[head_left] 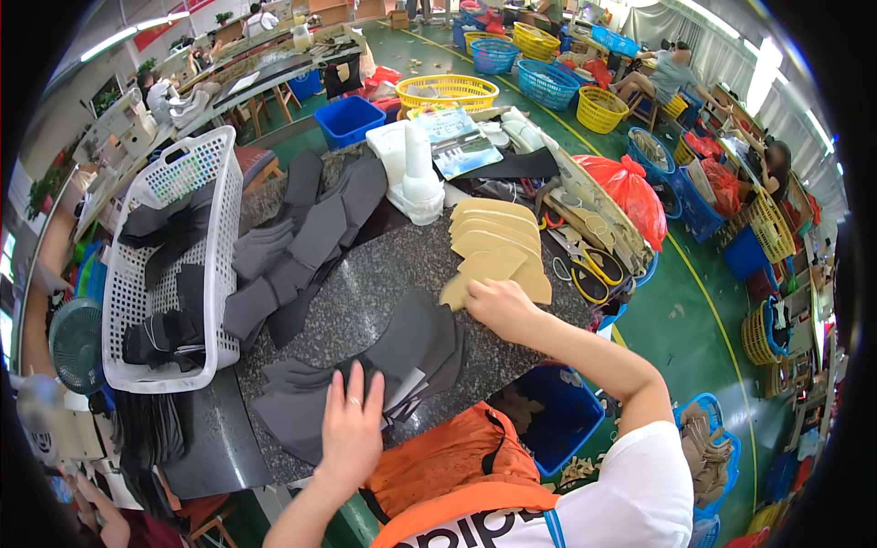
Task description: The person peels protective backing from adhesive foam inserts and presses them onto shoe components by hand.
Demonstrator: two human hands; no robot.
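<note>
A fanned stack of dark grey, curved fabric or foam pieces (413, 340) lies on the speckled stone tabletop (370, 288) in front of me. My left hand (352, 422) rests flat on the near left part of that stack, fingers stretched out. Farther right, my right hand (501, 309) pinches the near edge of a tan, rounded cutout (491, 264). This cutout lies over an overlapping row of similar tan pieces (498, 219). A small white strip (405, 388) shows between the dark layers, to the right of my left fingers.
Left of the work stands a white plastic basket (226, 196) with dark pieces inside. More dark grey pieces (306, 239) overlap beside it. A white bottle-like container (417, 183) stands at the back. Yellow-handled scissors (598, 274) lie right. Below the table's edge is a blue bin (557, 425).
</note>
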